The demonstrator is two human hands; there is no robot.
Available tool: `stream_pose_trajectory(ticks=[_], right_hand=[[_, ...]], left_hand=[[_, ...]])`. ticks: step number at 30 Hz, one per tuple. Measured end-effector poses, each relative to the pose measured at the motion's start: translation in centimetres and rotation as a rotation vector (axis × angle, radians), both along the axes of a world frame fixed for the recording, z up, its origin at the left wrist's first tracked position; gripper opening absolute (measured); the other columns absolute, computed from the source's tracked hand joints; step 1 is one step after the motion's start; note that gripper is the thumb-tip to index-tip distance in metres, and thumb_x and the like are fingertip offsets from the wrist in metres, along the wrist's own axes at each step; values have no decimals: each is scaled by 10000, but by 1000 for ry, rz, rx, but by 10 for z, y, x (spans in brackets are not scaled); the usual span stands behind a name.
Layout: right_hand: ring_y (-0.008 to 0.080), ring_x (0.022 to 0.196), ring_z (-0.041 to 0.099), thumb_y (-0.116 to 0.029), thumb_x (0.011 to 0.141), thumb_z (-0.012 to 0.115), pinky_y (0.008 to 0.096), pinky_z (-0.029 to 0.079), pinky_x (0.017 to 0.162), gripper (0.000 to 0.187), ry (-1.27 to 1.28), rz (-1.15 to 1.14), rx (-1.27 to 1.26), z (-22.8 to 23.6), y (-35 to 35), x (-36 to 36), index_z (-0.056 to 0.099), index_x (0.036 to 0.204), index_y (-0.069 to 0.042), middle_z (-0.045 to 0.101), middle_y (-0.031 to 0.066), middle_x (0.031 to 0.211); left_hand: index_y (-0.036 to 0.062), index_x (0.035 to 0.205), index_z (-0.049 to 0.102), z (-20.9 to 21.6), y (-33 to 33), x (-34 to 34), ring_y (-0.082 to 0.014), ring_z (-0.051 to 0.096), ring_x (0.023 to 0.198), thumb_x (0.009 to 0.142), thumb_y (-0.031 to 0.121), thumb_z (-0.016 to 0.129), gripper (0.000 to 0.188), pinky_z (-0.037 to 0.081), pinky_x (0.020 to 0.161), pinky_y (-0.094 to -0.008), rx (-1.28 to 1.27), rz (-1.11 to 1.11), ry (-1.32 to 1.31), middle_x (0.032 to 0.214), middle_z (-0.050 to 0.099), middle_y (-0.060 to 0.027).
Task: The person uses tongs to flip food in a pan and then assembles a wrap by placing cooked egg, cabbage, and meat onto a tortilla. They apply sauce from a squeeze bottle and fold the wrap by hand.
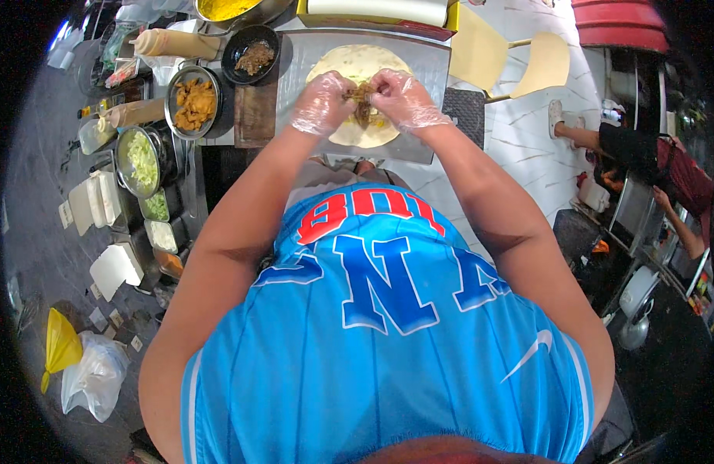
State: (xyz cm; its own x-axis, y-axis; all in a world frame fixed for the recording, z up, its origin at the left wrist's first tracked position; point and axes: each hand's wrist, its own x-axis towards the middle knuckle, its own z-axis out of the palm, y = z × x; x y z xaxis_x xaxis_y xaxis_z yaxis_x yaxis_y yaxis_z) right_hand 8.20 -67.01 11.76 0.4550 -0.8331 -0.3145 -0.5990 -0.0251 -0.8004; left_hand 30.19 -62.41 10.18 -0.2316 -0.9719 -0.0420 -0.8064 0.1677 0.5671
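Both my hands wear clear plastic gloves and meet over a round flatbread [371,59]. My left hand [323,98] is closed, its fingers pinching one side of a clump of brown shredded meat [362,104]. On the other side, my right hand [403,96] pinches the same clump. Beneath the meat, yellowish and pale green filling shows on the flatbread, partly hidden by my hands. The flatbread lies on a grey metal sheet [295,58].
Left of the sheet stand a black bowl of chopped meat [251,56], a bowl of fried pieces [194,104], a sauce bottle [175,44] and a bowl of shredded cabbage [139,161]. A yellow box with a white roll [380,17] lies beyond. Another person [666,170] is at the right.
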Motion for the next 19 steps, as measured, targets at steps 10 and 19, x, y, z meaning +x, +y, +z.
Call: stream_pose_trajectory(ticks=[10, 19], right_hand=[[398, 1074, 742, -93, 945, 651, 477, 586, 940, 311, -72, 171, -286, -16, 9, -22, 759, 1235, -55, 757, 238, 1110], [383, 1062, 760, -101, 957, 682, 475, 594, 950, 329, 111, 167, -167, -14, 5, -18, 722, 1279, -45, 759, 258, 1150]], left_hand=[[91, 1355, 700, -13, 12, 22, -366, 734, 1076, 812, 89, 806, 553, 594, 980, -435, 38, 18, 26, 1166, 724, -180], [86, 1340, 714, 5, 11, 20, -265, 745, 1198, 867, 126, 802, 482, 588, 1055, -410, 442, 238, 413, 1288, 744, -163]])
